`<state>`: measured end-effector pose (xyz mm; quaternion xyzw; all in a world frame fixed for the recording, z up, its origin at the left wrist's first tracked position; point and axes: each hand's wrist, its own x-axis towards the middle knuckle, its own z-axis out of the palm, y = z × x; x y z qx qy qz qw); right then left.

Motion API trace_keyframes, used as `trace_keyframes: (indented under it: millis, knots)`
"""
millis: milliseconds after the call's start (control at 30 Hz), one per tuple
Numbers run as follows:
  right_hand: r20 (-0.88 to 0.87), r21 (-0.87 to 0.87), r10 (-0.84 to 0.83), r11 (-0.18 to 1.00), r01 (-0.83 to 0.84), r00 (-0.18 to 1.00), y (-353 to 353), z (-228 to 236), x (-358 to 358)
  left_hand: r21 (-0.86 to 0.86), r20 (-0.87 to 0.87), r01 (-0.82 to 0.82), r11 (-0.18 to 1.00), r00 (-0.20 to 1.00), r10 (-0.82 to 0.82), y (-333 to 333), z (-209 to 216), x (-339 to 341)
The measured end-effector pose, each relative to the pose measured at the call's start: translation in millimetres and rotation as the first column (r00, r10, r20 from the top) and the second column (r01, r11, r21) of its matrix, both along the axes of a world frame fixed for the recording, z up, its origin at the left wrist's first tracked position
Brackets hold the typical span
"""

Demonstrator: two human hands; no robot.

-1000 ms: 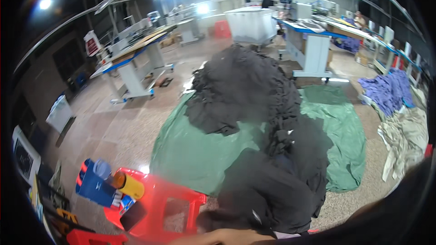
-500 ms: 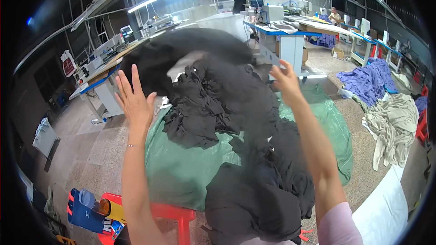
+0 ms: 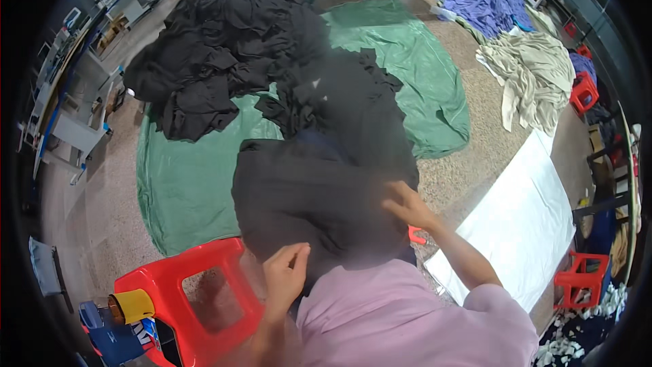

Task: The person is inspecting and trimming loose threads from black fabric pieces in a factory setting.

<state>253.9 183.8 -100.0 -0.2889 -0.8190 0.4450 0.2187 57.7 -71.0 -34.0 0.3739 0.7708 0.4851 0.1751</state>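
Observation:
A black cloth garment [image 3: 319,194] lies spread across my lap, its far side running into more black cloth ahead. My left hand [image 3: 285,275] is at its near left edge, thumb and fingertips pinched together; whether cloth is caught between them is hidden. At the right side of the garment is my right hand [image 3: 411,207], its bent fingers over the fabric and blurred, so their grip cannot be made out. Beyond lies a large heap of black garments [image 3: 231,41] on a green plastic sheet [image 3: 190,183].
A red plastic stool [image 3: 159,272] stands at my left, with a yellow-banded jar [image 3: 132,306] and a blue bag [image 3: 102,329] by it. White sheeting [image 3: 516,211] lies at right. Purple cloth [image 3: 482,7] and beige cloth [image 3: 533,71] are piled on the speckled floor beyond.
Both hands have come down from raised, spread positions to the cloth near my lap. The airborne black cloth has come down over the heap. The view has tilted downward.

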Motion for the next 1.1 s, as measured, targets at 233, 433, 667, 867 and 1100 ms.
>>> trace_keyframes:
  millis: [233, 433, 667, 867, 1100]
  knots:
    - [-0.333, 0.445, -0.042, 0.874, 0.197, 0.942, 18, 79, -11, 0.11, -0.429, 0.058, 0.992, 0.903, -0.005, 28, 21, -2]
    - [-0.382, 0.59, -0.018, 0.765, 0.259, 0.924, 10, 170, -31, -0.056, -0.524, 0.21, 0.976, 0.826, -0.208, 20, 8, 24]
    - [-0.542, 0.782, 0.089, 0.417, 0.463, 0.836, 16, 233, -41, -0.03, -0.659, -0.187, 0.982, 0.742, 0.121, -17, -36, -7]
    - [-0.515, 0.743, -0.013, 0.492, 0.454, 0.857, 44, 244, -49, 0.337, -0.118, -0.451, 0.827, 0.851, 0.512, -49, 46, -55]
    - [-0.646, 0.73, 0.151, 0.411, 0.547, 0.748, 74, 264, -113, 0.613, -0.327, -0.485, 0.624, 0.564, 0.758, -36, 179, -153]
